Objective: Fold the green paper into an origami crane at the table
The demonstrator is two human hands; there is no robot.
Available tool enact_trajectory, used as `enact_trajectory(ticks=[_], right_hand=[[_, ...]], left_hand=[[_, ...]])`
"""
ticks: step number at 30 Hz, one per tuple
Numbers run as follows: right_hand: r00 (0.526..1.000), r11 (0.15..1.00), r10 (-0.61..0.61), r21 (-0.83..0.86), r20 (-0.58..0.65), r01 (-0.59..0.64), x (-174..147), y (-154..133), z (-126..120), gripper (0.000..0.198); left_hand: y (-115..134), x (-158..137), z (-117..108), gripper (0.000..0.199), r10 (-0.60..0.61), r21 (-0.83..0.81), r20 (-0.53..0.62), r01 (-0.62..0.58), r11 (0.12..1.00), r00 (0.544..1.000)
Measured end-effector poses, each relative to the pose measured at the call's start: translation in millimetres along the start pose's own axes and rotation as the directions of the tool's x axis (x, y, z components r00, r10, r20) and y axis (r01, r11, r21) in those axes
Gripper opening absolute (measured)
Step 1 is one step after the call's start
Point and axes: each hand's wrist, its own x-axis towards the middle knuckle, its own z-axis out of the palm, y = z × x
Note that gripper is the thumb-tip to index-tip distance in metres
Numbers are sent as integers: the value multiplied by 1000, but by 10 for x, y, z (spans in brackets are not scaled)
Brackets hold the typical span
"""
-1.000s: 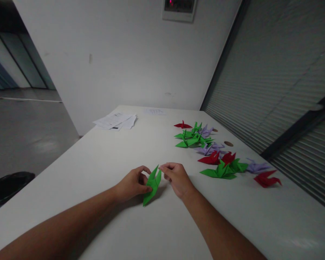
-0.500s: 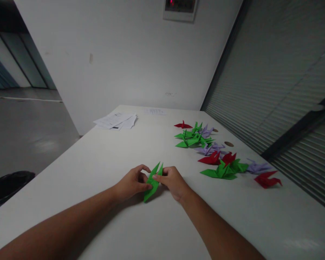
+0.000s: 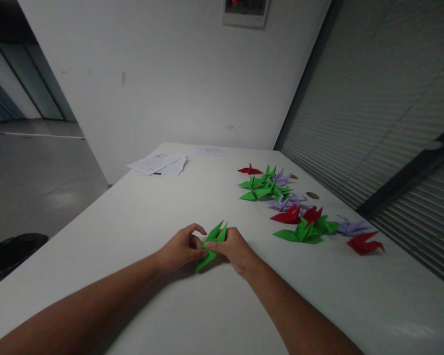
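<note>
Green paper (image 3: 207, 260), folded, long axis slanted away rightward; pinched by fingers of left hand (image 3: 184, 251) on its left, right hand (image 3: 236, 247) on its right.

Papers (image 3: 157, 163) far L on tbl (image 3: 133, 217), blinds (image 3: 377, 108) at R.

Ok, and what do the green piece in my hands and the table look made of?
Green piece: likely matte paper, from its sharp folds and thin pointed flaps. Table: smooth, slightly glossy, from the glare at lower right; perhaps laminate, not certain.
</note>
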Motion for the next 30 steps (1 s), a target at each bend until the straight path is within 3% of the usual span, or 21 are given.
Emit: enact_trajectory(ticks=[9,18,25,27,30], right_hand=[[991,999,-39,-1,-126,39,70,21,-69,40],[981,990,-139,11,-136,142,83,-17,-131,42],[957,986,-154,23,-246,164,95,-82,-175,31],[968,990,-138,12,-210,144,92,-77,-183,31],[997,999,-45,-19,-66,44,66,-70,-160,34]], left_hand=[[-16,-6,-12,47,-12,44,51,10,999,999],[-14,-10,-19,48,-22,60,64,19,998,998],[-30,-13,-22,46,-14,70,59,10,997,998],[-42,-4,-27,45,-4,46,40,3,999,999],[-46,11,-32,46,28,-3,0,-28,1000,1000]])
